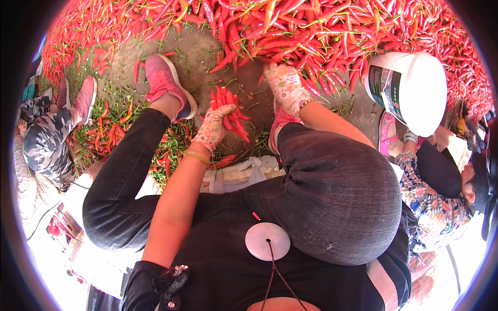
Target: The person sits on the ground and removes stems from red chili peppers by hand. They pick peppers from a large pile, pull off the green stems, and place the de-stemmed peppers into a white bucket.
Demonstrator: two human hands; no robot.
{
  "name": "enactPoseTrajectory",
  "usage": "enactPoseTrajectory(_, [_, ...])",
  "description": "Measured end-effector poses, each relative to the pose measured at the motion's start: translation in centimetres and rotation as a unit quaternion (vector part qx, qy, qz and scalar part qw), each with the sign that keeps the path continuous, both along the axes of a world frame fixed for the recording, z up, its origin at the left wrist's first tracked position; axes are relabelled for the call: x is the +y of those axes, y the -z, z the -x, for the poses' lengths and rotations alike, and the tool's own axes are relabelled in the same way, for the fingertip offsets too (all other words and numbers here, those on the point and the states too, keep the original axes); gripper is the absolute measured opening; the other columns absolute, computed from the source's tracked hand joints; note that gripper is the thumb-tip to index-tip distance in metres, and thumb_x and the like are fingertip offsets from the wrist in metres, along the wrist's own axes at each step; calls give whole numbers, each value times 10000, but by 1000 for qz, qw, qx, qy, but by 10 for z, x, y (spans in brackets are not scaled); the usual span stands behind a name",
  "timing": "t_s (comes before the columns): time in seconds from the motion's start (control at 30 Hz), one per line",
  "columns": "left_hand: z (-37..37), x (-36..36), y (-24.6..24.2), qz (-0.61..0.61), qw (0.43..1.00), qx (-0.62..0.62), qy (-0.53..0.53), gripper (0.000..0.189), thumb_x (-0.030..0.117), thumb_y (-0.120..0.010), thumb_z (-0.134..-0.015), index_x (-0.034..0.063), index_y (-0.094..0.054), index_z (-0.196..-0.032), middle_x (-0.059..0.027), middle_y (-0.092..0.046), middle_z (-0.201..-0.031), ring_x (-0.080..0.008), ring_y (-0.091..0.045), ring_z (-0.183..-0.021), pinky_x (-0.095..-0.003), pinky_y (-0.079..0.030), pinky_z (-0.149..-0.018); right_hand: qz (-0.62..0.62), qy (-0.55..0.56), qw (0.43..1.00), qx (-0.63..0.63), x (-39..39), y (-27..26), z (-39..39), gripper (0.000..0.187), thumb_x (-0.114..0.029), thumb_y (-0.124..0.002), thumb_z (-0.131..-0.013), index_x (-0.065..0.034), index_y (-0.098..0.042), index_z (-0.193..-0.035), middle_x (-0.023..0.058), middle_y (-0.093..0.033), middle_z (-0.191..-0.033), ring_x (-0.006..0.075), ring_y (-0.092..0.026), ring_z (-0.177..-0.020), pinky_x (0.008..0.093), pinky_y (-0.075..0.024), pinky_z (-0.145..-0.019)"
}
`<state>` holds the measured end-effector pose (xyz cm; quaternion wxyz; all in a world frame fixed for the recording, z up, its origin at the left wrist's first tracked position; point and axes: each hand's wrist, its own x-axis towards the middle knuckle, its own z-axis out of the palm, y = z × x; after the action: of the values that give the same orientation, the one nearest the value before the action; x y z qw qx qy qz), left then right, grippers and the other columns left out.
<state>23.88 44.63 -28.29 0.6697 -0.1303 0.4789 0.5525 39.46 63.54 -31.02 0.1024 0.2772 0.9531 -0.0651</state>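
In a flower-patterned glove, my left hand [212, 128] grips a bunch of red chili peppers [229, 109] between my feet. The chilies lie side by side, tips and ends jutting past my fingers. My right hand [287, 84], gloved the same way, is at the near edge of a large heap of red chilies [319, 35]. Its fingers point down and are partly hidden, so I cannot tell whether they hold a chili. A few chilies lie just beside that hand.
A white bucket [422, 89] is tilted at the right, near a co-worker in a floral top [428, 198]. Another person in camouflage trousers [52, 140] sits at the left. Green stems and chilies [113, 132] litter the ground by my left leg. My pink shoes [165, 81] stand before the heap.
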Motion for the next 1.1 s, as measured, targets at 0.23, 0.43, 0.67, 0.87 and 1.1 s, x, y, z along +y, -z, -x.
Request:
enactPoseTrajectory(0.23, [-10,4,13,22,999,17,-31,342,68,-623,-867,57,-568,-1204,-99,-642,-1120,-278,-629,-1007,-448,-498,-928,56,1,998,31,7,-22,-10,193,-203,-581,-830,-55,-644,-937,138,-665,-887,310,-649,-878,454,-506,-729])
enactPoseTrajectory(0.43, [-29,36,14,-10,996,1,-88,280,93,-685,-845,82,-605,-1113,-64,-651,-1011,-195,-643,-884,-371,-548,-773,388,44,898,204,-39,-40,-4,382,-297,-579,-887,-51,-581,-1178,198,-644,-999,380,-608,-993,447,-481,-852])
enactPoseTrajectory(0.67, [-18,44,10,23,993,111,-21,275,80,-685,-840,36,-609,-1101,-65,-668,-926,-199,-648,-852,-343,-541,-761,389,105,915,-8,-29,-40,-22,351,-400,-549,-903,-86,-673,-1000,188,-667,-917,376,-623,-951,454,-480,-812])
enactPoseTrajectory(0.87, [-2,55,0,-12,998,56,-23,265,97,-685,-840,36,-620,-1089,-79,-672,-957,-207,-651,-852,-340,-528,-799,407,110,905,55,-31,-48,-21,351,-409,-540,-907,-81,-663,-927,184,-670,-914,371,-631,-928,466,-480,-788])
enactPoseTrajectory(1.1, [-2,57,-28,-49,982,132,126,425,127,-669,-856,5,-540,-1243,-90,-645,-1086,-172,-624,-945,-325,-525,-845,436,103,892,62,-32,-51,-22,343,-387,-514,-919,-73,-643,-965,190,-663,-917,378,-621,-939,463,-475,-793])
